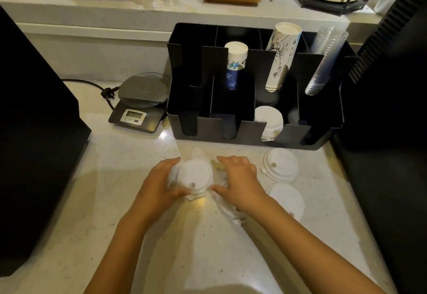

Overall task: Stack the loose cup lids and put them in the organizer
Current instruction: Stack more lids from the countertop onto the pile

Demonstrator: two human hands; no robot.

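A short stack of white cup lids (195, 177) stands on the pale counter, and both hands cup its sides. My left hand (159, 182) presses the left edge, my right hand (240, 179) the right edge. Two more white lids lie loose to the right, one (280, 165) near the organizer and one (287, 200) closer to me. Another lid edge (235, 219) peeks out under my right wrist. The black organizer (231, 131) stands behind, with a stack of white lids (270, 120) in its front third slot.
The organizer's back slots hold a blue-patterned paper cup stack (235, 67), a white printed cup stack (280, 57) and clear plastic cups (323, 62). A digital scale (141, 101) with a cable sits left of it. Dark machines flank the counter on the left (34, 155) and on the right (388, 131).
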